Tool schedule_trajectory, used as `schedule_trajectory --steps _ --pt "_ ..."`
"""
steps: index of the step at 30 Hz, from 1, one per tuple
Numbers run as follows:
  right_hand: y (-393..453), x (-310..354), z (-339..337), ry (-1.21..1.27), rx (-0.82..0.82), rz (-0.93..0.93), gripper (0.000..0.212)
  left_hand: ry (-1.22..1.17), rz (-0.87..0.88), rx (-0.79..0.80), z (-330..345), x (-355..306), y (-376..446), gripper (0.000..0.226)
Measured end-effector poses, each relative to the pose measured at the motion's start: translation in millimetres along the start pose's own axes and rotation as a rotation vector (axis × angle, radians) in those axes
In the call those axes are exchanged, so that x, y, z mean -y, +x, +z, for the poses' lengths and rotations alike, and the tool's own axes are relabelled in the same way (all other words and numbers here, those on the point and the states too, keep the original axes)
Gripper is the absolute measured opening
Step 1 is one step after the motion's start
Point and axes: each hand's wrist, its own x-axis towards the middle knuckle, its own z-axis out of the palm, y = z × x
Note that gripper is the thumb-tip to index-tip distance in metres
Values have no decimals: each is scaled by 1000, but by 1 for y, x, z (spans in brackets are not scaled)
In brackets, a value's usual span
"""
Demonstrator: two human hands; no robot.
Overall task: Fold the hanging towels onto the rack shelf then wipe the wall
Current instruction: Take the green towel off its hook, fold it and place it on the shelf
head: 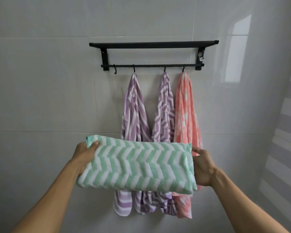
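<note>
I hold the folded green towel [136,163] level by its ends, left hand [84,155] and right hand [203,167] gripping, its long axis parallel to the rack shelf [154,44] straight above.

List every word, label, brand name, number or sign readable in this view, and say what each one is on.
None can be read. The green towel, the two purple towels, the pink towel and the black rack bear only patterns or plain surfaces; the wall tiles carry no print.

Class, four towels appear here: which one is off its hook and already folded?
The green-and-white zigzag towel, held between both hands; the two purple towels and the pink one hang from hooks.
</note>
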Motion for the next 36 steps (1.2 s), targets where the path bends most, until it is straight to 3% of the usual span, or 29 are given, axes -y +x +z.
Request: schedule_trajectory --steps 3,6,8,11,13,17,21,28,32,34,36 --pt "-6 -12 14 -18 87 4 86 48 40 5 -5 -3 8 31" --pt "-3 -1 31 -284 88 0 63 37 79 -2 -17 -12 15 35" --pt "1 7 40 -371 59 -35 61 -54 79 39 -33 -25 18 39" --pt "11 15 49 -291 -36 -114 69 -222 -74 346 -61 -25 15 62" --pt "14 11 52 -308 -86 -117 75 -206 -155 450 -61 0 7 68" --pt "25 -13 57 -333 -239 -82 85 -200 -215 247 -52 37 7 41" --pt "25 -31 81 -306 -298 -100 44 -168 -158 176 -63 29 29 44" --pt "0 -33 107 -441 -423 -302 39 -163 -143 262 -86 3 40 46" --pt "-27 -20 127 -477 -469 -425 24 -179 -112 227 -91 -19 24 50" --pt "-39 -5 134 -414 -468 -383 33 -214 -101 220 -95 -32 15 53" --pt "-52 7 137 -346 -398 -242 46 -262 -82 313 -102 -46 2 55"
